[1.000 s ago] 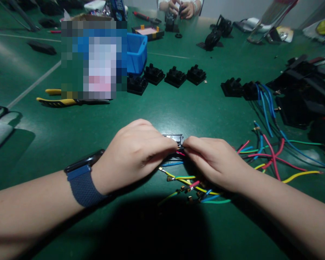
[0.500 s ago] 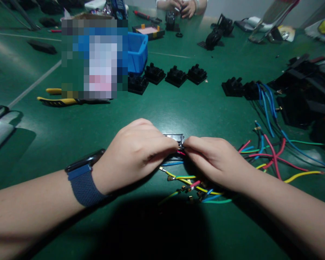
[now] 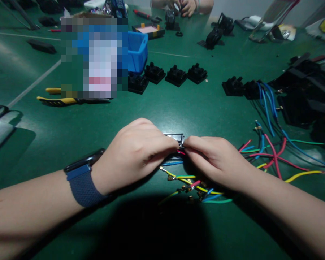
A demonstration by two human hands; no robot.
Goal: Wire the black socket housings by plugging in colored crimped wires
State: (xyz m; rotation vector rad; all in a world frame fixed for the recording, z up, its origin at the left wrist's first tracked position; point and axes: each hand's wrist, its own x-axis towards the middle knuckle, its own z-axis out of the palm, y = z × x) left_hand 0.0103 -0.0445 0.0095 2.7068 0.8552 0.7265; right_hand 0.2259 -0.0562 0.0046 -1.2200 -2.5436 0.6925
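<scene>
Apparently fitting red wire into black housing, with left grip clamped on it and right grip pinched at its right end on something unclear, probably needing steady alignment next.

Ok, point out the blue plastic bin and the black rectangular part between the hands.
Blue plastic bin [image 3: 134,62]: head view, on its near outer wall.
Black rectangular part [image 3: 175,137]: head view, on its exposed far portion.

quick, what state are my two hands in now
Left hand: closed on the black part.
Right hand: closed at its edge; anything pinched is hidden.
</scene>
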